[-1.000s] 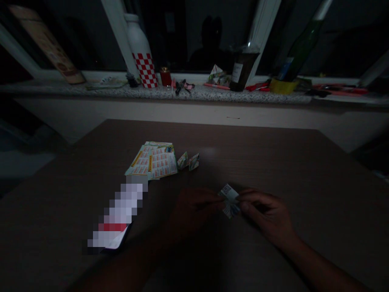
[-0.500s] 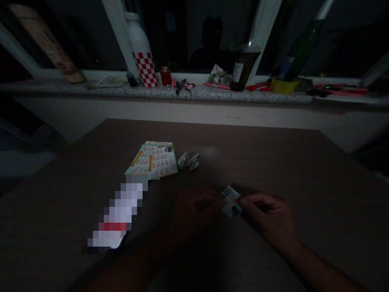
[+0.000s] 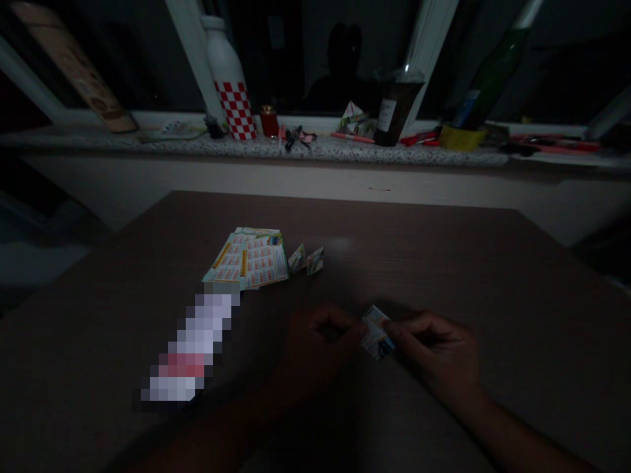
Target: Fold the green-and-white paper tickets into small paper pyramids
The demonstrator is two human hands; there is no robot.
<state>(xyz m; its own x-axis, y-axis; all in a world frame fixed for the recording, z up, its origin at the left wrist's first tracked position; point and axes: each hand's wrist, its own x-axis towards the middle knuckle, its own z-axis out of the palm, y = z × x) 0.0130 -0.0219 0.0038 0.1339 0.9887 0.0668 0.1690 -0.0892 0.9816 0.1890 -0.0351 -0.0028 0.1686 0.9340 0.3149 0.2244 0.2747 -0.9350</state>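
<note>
A small folded paper (image 3: 376,334), printed in white, blue and yellow, is held just above the dark wooden table (image 3: 424,263). My left hand (image 3: 323,345), deep in shadow, pinches its left corner between thumb and finger. The opposite corner is gripped by my right hand (image 3: 438,355), thumb on top. Turned like a diamond, the paper looks flat, with fold lines hard to make out. Two small folded paper pieces (image 3: 306,261) stand beyond my left hand, beside a stack of printed paper sheets (image 3: 249,259).
A phone (image 3: 192,348) with a blurred lit screen lies left of my left forearm. Behind the table runs a speckled windowsill (image 3: 325,151) bearing a red-checked white bottle (image 3: 234,98), a dark cup (image 3: 392,118), a green bottle (image 3: 495,79) and a red jar (image 3: 269,121).
The paper's flaps, parted in the middle a second ago, now lie together as a flat diamond. Both hands keep their pinch and have shifted slightly downward.
</note>
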